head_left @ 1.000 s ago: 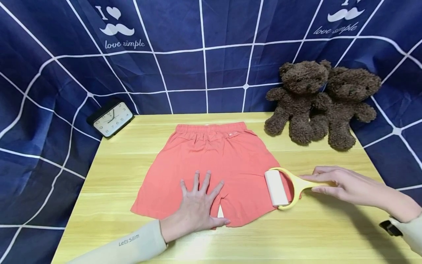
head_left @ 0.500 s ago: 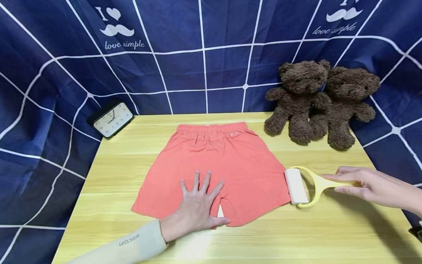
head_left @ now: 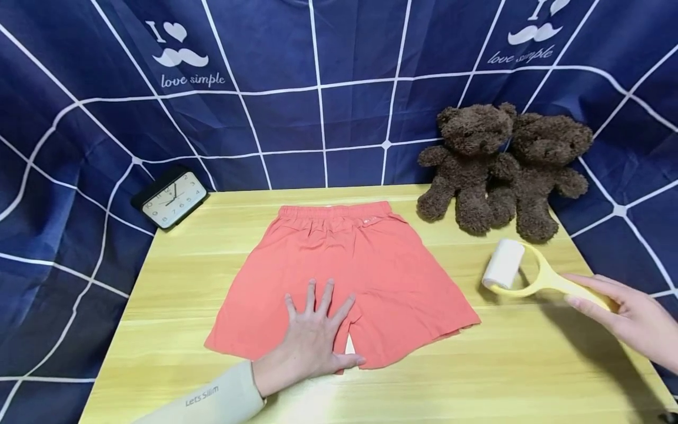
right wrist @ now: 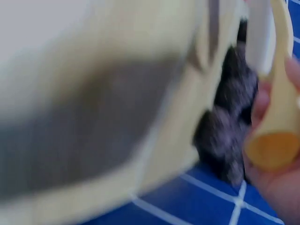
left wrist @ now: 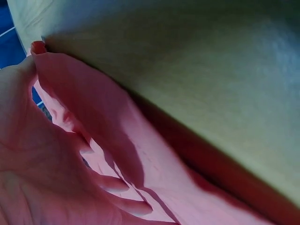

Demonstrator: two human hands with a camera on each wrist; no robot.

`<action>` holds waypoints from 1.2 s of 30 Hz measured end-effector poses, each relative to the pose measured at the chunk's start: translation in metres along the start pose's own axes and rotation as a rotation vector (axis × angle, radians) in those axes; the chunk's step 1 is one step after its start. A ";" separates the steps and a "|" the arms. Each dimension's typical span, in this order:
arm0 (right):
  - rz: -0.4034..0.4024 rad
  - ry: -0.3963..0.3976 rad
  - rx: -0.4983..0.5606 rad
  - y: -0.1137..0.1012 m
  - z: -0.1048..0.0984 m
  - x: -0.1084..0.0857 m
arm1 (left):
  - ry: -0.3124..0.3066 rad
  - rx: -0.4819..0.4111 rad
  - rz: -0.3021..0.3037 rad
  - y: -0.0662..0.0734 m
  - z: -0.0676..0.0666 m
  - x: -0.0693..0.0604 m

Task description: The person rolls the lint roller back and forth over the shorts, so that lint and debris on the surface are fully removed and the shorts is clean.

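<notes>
Coral shorts (head_left: 328, 253) lie spread flat on the table, waistband toward the back. My left hand (head_left: 312, 344) presses on them near the crotch with fingers spread straight; the left wrist view shows this hand (left wrist: 51, 154) beside the pink-looking fabric (left wrist: 136, 140). My right hand (head_left: 630, 315) grips the yellow handle of a lint roller (head_left: 551, 280). Its white roll is to the right of the shorts, apart from them and seemingly just above the tabletop. In the right wrist view, my fingers wrap the lint roller's handle (right wrist: 281, 103), partly cut off by the frame edge.
Two brown teddy bears (head_left: 471, 171) sit at the back right, close behind the roller. A black-framed clock (head_left: 175, 198) stands at the back left. Blue gridded cloth (head_left: 286, 123) hangs behind and at both sides of the wooden table (head_left: 175, 288).
The lint roller has rolled rightward off the shorts' right leg, then turned and moved farther right and back. My left hand stays on the shorts. The head view has shifted slightly.
</notes>
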State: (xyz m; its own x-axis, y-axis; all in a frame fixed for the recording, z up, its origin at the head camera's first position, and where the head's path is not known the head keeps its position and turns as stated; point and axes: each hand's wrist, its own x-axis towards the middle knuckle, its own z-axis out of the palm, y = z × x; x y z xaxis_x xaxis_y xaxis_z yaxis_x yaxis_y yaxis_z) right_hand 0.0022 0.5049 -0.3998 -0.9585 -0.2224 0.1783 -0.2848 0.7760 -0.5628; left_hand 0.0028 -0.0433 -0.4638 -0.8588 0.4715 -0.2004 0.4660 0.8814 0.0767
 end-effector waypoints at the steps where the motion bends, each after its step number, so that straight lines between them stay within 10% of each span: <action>1: 0.038 0.009 0.024 -0.002 0.005 -0.001 | -0.001 0.000 -0.002 0.000 0.000 0.000; 13: 0.460 0.181 0.328 -0.052 0.095 -0.007 | -0.021 0.025 -0.004 0.004 0.000 0.004; 31: 0.496 0.047 0.256 -0.079 0.121 0.001 | -0.006 0.006 -0.003 0.001 0.002 0.002; 36: 0.434 -0.004 0.145 -0.077 0.111 0.001 | 0.089 -0.153 -0.010 -0.015 -0.002 -0.007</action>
